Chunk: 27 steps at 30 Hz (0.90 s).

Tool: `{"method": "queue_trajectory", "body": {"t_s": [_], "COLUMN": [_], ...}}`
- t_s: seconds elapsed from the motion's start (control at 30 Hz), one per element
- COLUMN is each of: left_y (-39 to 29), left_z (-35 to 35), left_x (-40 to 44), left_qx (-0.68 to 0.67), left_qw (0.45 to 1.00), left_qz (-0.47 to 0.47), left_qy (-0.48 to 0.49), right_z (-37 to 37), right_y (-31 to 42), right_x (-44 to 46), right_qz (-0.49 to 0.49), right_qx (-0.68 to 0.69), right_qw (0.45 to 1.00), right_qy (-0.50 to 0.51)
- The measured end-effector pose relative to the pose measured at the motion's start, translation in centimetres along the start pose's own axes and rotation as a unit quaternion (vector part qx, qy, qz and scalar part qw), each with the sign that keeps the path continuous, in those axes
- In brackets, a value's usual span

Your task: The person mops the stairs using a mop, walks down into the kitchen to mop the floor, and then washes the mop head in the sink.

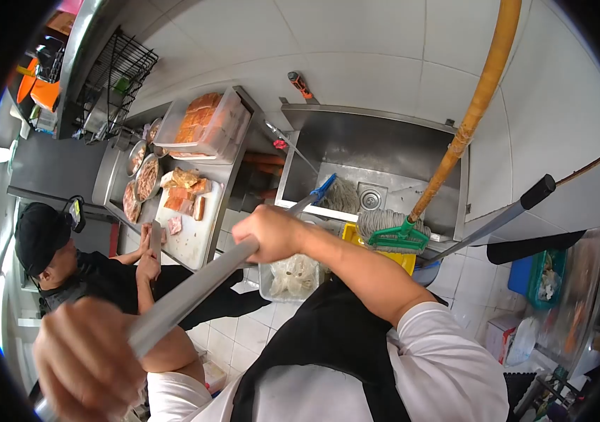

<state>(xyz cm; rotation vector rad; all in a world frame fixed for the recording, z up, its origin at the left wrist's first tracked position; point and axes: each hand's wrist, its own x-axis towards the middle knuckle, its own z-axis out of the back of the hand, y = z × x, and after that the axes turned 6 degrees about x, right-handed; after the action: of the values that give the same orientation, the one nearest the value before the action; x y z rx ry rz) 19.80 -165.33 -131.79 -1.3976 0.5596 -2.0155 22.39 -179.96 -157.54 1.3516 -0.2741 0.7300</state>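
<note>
Both my hands are closed around the grey handle [198,285] of a mop, which slants from the lower left up toward the sink. My left hand [89,359] grips it low and close to the camera, somewhat blurred. Farther along, my right hand [272,232] wraps the handle. At the far end, a blue mop clamp [324,187] carries grey strings [343,195] that lie inside the steel sink [377,144], beside the drain [370,198]. Another mop, with a green clamp [398,236] and wooden handle [465,130], rests by the sink's front edge over a yellow bucket [404,261].
To the left, a person in a black cap [43,239] works with a knife at a cutting board [194,211] holding meat. A plastic tub [198,130] of orange blocks stands behind. Below my arm sits a clear container [291,278]. A grey pole [497,221] leans at the right.
</note>
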Motion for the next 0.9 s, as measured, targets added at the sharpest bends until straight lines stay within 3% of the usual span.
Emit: {"method": "queue_trajectory", "body": {"t_s": [0.07,0.1,0.13,0.17,0.2,0.23,0.27,0.33,0.37,0.4,0.47,0.53,0.57,0.63,0.7,0.73,0.8,0.83,0.87,0.9], "left_y": [0.7,1.5,3.2,7.4,11.2,11.9,12.3,9.7,8.1,5.5,0.1,-3.9,-3.4,-1.2,-1.1,1.9,11.6,13.4,12.9,12.2], "left_z": [1.5,1.0,0.3,-1.9,-4.4,-5.4,-5.6,-4.8,-4.0,-3.1,-1.2,0.5,0.1,-1.3,-0.9,-1.8,-3.5,-5.0,-5.0,-4.9], "left_x": [1.0,-2.1,-6.7,-8.5,-8.4,-7.6,-7.0,-6.6,-5.5,-4.2,-3.0,-0.2,1.2,3.8,-2.3,-12.3,-8.1,-7.8,-7.6,-8.0], "left_qx": [-0.051,0.089,0.226,0.326,0.41,0.344,0.275,0.317,0.405,0.317,0.323,0.132,0.13,-0.013,0.198,0.252,0.348,0.278,0.225,0.265], "left_qw": [0.994,0.995,0.959,0.885,0.765,0.796,0.823,0.821,0.818,0.878,0.914,0.99,0.99,0.995,0.955,0.874,0.83,0.85,0.861,0.858], "left_qz": [-0.005,-0.015,-0.025,0.094,0.207,0.174,0.136,0.197,0.209,0.144,0.049,0.016,0.016,-0.023,0.007,-0.049,0.243,0.164,0.165,0.181], "left_qy": [0.092,-0.04,-0.169,-0.318,-0.45,-0.466,-0.478,-0.432,-0.351,-0.329,-0.239,-0.048,-0.046,-0.098,-0.219,-0.412,-0.362,-0.416,-0.425,-0.402], "right_z": [0.3,0.2,-0.3,-1.0,-1.1,-1.8,-1.9,-2.1,-1.2,-0.7,-0.5,-0.6,-0.2,0.2,-0.1,-0.6,-1.6,-1.2,-0.4,-0.2], "right_y": [0.5,-1.1,-4.0,-6.8,-8.9,-10.8,-11.9,-11.1,-10.6,-7.8,-2.4,1.3,2.6,2.8,-0.9,-4.5,-12.1,-13.2,-13.3,-13.0], "right_x": [-0.1,-0.6,-1.5,-2.5,-3.7,-4.1,-4.1,-3.4,-2.5,-1.3,0.5,1.3,1.4,1.1,0.2,-0.7,-4.0,-4.7,-4.2,-4.2], "right_qz": [-0.015,-0.003,0.01,-0.064,-0.105,-0.108,-0.111,-0.102,-0.088,-0.055,-0.01,0.056,0.037,0.017,0.05,0.025,-0.136,-0.127,-0.123,-0.115], "right_qx": [0.007,0.004,0.001,0.02,0.023,-0.02,-0.067,-0.056,-0.058,-0.083,-0.017,0.034,0.05,0.066,0.031,0.016,0.027,-0.076,-0.08,-0.08], "right_qw": [1.0,0.998,0.993,0.979,0.962,0.964,0.963,0.978,0.988,0.992,0.999,0.998,0.998,0.997,0.996,0.992,0.962,0.964,0.964,0.974], "right_qy": [0.001,-0.06,-0.121,-0.193,-0.253,-0.244,-0.236,-0.173,-0.117,-0.083,-0.026,0.014,0.027,0.039,-0.069,-0.126,-0.234,-0.22,-0.222,-0.176]}}
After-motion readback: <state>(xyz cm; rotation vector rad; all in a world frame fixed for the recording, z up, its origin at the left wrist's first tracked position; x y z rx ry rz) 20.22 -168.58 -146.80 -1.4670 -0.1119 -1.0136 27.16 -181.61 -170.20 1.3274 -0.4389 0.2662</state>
